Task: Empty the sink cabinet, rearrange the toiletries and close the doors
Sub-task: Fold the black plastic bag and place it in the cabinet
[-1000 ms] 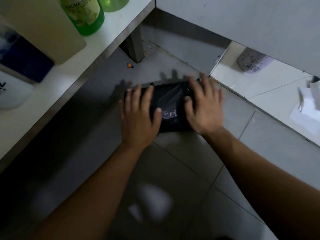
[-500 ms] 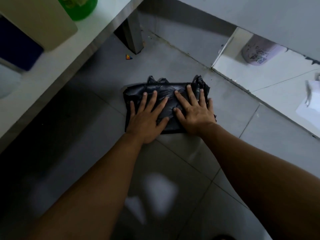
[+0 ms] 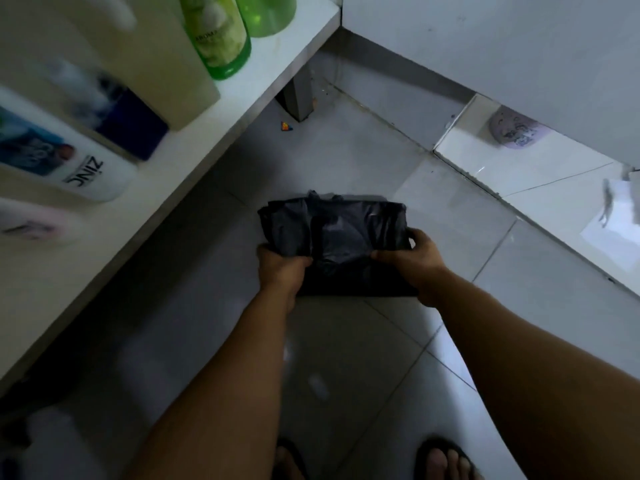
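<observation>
Both hands (flat before) now grip the black bag's (image 3: 339, 237) near edge.

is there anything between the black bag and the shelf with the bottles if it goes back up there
Nothing visible blocks the way. Both hands, left and right, grip the black bag over bare floor tiles. The shelf's front strip looks free, while the bottles, such as the green one, stand further back.

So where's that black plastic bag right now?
The folded black plastic bag is near the middle of the head view, over the tiled floor, held at its near edge by the left hand and right hand.
</observation>
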